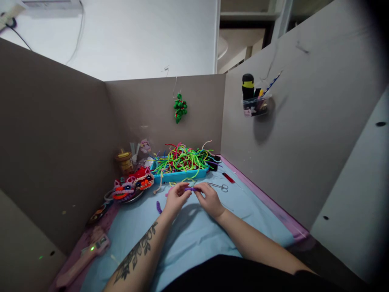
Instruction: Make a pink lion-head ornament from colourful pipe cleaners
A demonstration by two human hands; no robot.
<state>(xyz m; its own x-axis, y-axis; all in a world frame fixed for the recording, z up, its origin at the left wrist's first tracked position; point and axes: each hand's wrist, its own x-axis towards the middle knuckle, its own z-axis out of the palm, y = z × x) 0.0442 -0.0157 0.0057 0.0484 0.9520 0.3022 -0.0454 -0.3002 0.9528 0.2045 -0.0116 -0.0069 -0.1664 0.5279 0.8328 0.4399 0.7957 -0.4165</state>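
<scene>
Near the middle of the head view, a short purple cord piece (190,189) spans the gap between my two hands. My left hand (178,198) pinches its left end, and the fingers of my right hand (209,198) are closed on the right end. A second purple piece (158,207) lies on the light blue cloth (188,235), left of my left hand. Something pink (170,190) shows partly behind the left fingers. Scissors (221,186) rest on the cloth just beyond my right hand.
A blue tray (182,176) heaped with colourful cords (184,159) stands at the back. To the left are a bowl of knotted pieces (133,186), a brown container (124,161) and a pink glue gun (88,255). A red tool (228,177) lies right. Grey partitions (273,134) enclose the table.
</scene>
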